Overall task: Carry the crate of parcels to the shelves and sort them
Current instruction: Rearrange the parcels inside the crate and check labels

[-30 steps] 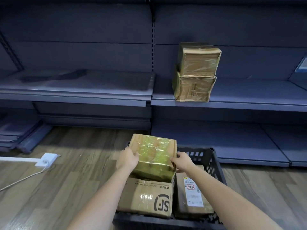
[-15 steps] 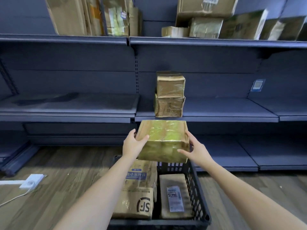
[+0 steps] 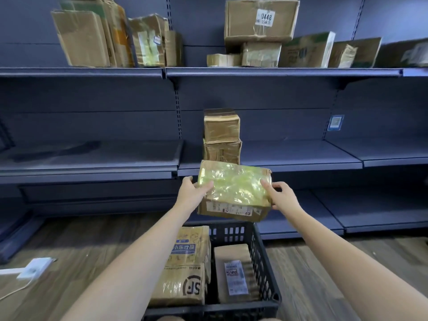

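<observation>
Head view: the flat brown cardboard parcel wrapped in glossy yellowish tape (image 3: 234, 189) sits in the air just above the far rim of the black plastic slatted crate (image 3: 266, 262), tilted so its labelled front edge faces down toward the camera. The left hand (image 3: 191, 192) grips its 9 o'clock end, thumb laid over the top and fingers curled beneath. The right hand (image 3: 281, 196) holds the 3 o'clock end, fingers curled round the edge.

It looks light enough for an easy lift, and stiff but dented, with a torn corner at 2 o'clock. The shiny tape probably makes the top slick, so a hold under the bottom edges at both short ends seems safer than pressing on the film.

Below, at 6 o'clock, the crate holds 2 more parcels: a brown carton with a blue label and SF logo (image 3: 183, 269) and a slim brown box with a white label (image 3: 234, 272). Behind the parcel, at 12 o'clock, 2 small taped brown boxes (image 3: 221, 137) stand stacked on the dark blue metal middle shelf (image 3: 301, 162). The top shelf (image 3: 278, 71) carries a row of larger cartons.
</observation>
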